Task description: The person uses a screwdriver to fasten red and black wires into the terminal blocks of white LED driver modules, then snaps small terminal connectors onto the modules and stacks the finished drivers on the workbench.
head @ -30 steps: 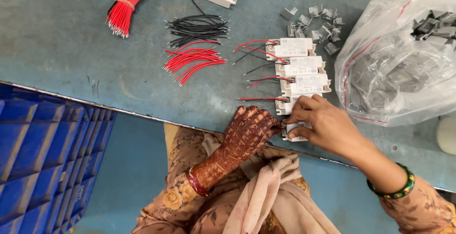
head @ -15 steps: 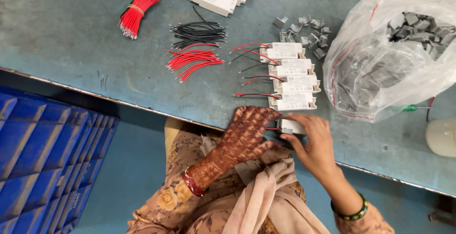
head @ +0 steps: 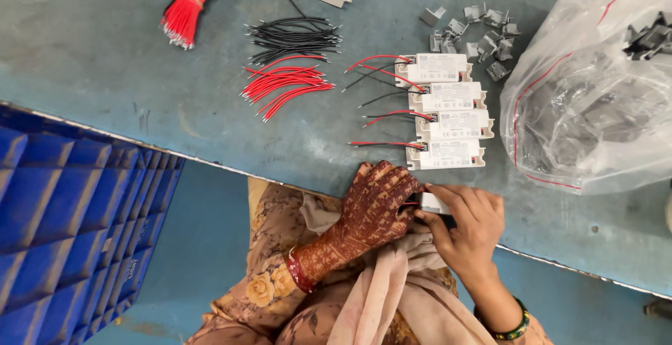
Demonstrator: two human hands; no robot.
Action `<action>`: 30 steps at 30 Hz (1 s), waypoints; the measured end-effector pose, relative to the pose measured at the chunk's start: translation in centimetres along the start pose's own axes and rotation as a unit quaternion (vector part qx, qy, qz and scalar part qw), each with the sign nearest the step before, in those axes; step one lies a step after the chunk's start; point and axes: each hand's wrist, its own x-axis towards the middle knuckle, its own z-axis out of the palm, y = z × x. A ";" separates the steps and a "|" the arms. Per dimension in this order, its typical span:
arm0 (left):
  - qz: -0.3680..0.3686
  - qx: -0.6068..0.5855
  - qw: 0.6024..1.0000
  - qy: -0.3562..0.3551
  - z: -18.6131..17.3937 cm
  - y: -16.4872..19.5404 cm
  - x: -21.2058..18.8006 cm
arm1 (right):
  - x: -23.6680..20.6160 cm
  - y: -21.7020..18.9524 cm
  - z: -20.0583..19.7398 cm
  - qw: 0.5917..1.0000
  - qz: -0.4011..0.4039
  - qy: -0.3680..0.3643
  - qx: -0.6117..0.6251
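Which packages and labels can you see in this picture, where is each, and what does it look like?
Clear plastic bag: right on the bench, crumpled, red seam line, grey clips inside.
Printed labels: on four white boxes stacked mid-bench; pale rectangles, small dark print.
White module: between both hands at the bench edge; label hidden.

The left hand (head: 374, 208) is covered from its fingers (head: 388, 177) back past the wrist in dense dark reddish-brown henna patterning, and just behind that wrist sits a stack of thin red bangles (head: 299, 275). The right hand (head: 465, 226) carries no such pattern, and well back from its fingers (head: 455, 194), around the wrist, is a green and dark beaded bangle (head: 514, 324). Below both hands the person wears a tan floral-printed garment (head: 269, 275) with pale rose shapes on it, and a plain beige cloth scarf (head: 399, 289) falls in soft folds between the two forearms.
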 end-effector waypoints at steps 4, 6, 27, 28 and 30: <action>-0.013 -0.002 1.000 -0.004 0.2 0.0 0.1 | 0.0 0.3 0.5 1.000 0.011 0.016 0.001; -0.017 -0.002 1.000 -0.005 0.4 -0.1 0.1 | 0.0 0.4 0.8 1.000 0.013 0.026 -0.006; -0.229 -0.135 0.963 -0.046 -8.4 -1.6 3.0 | 7.2 4.9 -4.4 0.987 0.010 0.099 0.130; -0.251 -0.123 0.959 -0.047 -9.3 -2.0 3.1 | 9.0 5.9 -3.3 0.989 0.023 0.069 0.125; -0.300 -0.101 0.947 -0.050 -11.0 -2.9 3.1 | 12.4 8.1 -1.2 0.991 -0.101 0.092 0.000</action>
